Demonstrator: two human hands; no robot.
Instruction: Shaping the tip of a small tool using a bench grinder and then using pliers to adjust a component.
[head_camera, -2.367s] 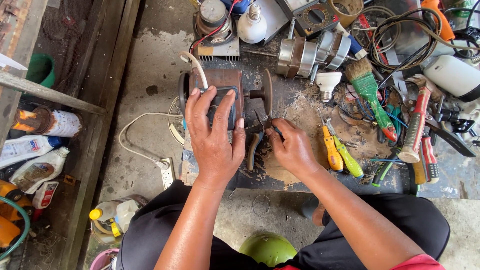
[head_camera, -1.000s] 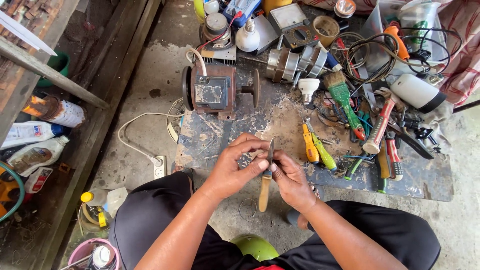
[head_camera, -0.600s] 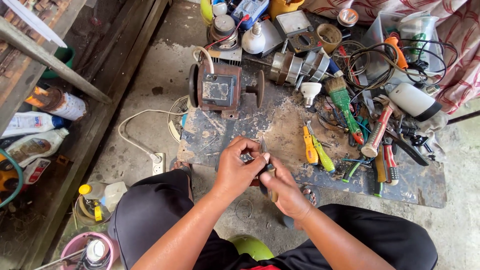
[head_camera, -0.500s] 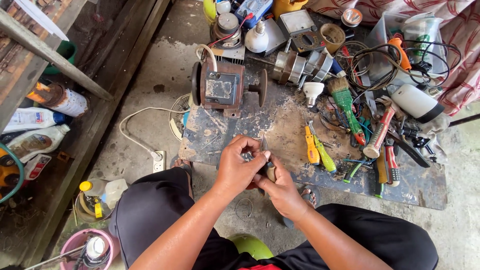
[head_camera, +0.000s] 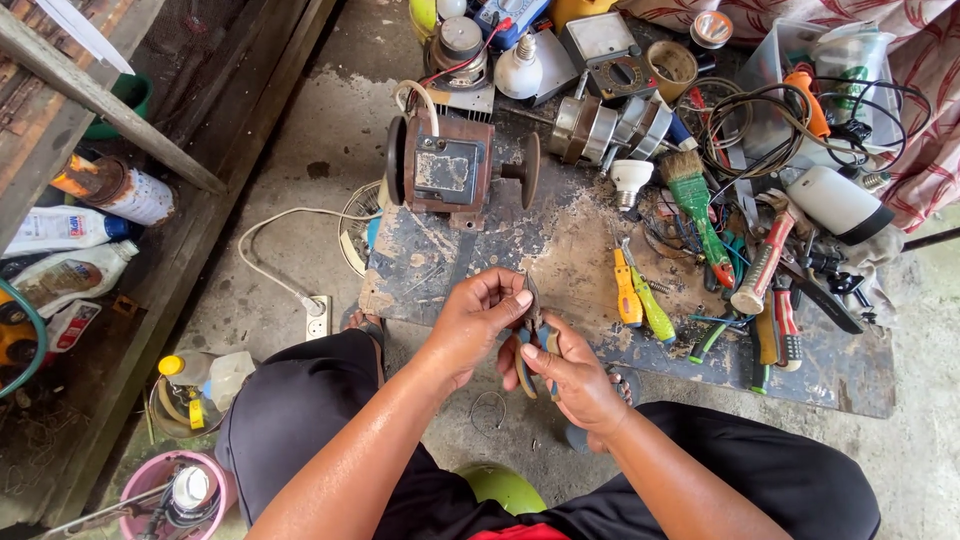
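Your hands pulled back from bench grinder (head_camera: 452, 170), now together above board's near edge (head_camera: 600, 250). Right hand (head_camera: 575, 375) closed round pliers (head_camera: 530, 340) handles; left hand (head_camera: 480, 320) fingertips pinching at pliers tip. Earlier left palm lay on grinder.

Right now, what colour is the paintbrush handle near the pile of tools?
Green, seen in the head view: the paintbrush lies on the work board.

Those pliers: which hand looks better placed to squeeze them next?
The right hand, most likely: it wraps the handles of the pliers, while the left hand only pinches near the tip with its fingertips.
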